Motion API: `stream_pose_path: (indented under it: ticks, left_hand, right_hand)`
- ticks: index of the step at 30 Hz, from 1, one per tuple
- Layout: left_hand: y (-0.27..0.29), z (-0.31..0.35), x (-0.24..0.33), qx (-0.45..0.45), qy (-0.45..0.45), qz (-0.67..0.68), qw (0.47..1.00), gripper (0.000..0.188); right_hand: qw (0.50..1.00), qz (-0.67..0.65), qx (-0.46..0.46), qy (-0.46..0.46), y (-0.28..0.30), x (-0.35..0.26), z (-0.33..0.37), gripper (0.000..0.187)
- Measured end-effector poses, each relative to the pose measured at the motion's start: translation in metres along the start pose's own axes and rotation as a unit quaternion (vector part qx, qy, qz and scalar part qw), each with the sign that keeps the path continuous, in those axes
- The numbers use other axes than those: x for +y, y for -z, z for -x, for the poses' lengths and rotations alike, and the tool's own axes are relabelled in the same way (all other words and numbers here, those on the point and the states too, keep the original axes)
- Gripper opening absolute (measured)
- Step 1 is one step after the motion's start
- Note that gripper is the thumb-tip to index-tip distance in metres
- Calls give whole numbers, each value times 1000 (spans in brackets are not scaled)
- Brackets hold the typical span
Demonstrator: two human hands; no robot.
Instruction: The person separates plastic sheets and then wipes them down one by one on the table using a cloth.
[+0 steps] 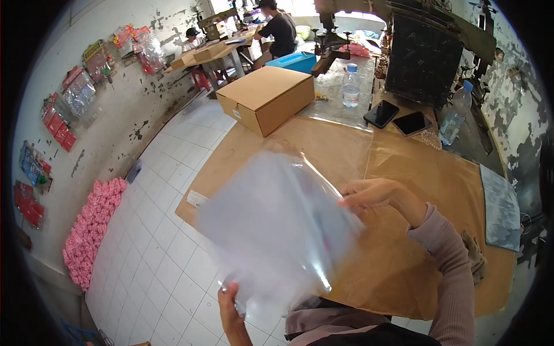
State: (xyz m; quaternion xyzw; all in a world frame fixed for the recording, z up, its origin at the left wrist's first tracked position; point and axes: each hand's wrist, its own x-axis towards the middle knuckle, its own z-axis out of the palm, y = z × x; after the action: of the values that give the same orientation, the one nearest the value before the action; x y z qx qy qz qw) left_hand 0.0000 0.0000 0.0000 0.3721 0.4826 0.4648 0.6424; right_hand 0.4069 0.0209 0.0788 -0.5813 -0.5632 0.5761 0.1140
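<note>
A large, glossy, clear plastic sheet [271, 225] is held up in front of me, tilted and slightly blurred. It looks greyish-white, and I cannot tell whether it is one layer, a stack or a flat bag. My right hand [375, 194] pinches its right edge, fingers closed, above the brown-covered table [404, 248]. Down at the sheet's lower left corner, my left hand [230, 304] grips it with the thumb in front. Part of the table's left edge and the tiled floor is hidden behind the plastic.
Beyond the sheet stands a closed cardboard box [265, 95], with a blue tray [292, 61] behind it. Two phones [381, 114] and water bottles [351, 86] lie or stand near a dark machine [424, 60]. Pink bundles [95, 228] lie along the left wall. Two people [281, 34] sit farther back.
</note>
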Motion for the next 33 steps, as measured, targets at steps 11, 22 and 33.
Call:
stream_pose_path:
  ticks: [11, 22, 33]
  left_hand:
    - [-12, -64, 39, -93, 59, 18, 994, 60]
    - [-38, -84, 38, -95, 75, 43, 992, 34]
    - [-45, -111, 67, -122, 100, -37, 987, 38]
  right_hand:
    - [987, -155, 12, 27, 32, -6, -32, 27]
    - [963, -203, 169, -44, -5, -4, -24, 40]
    - [962, -138, 231, 51, -9, 29, -41, 36]
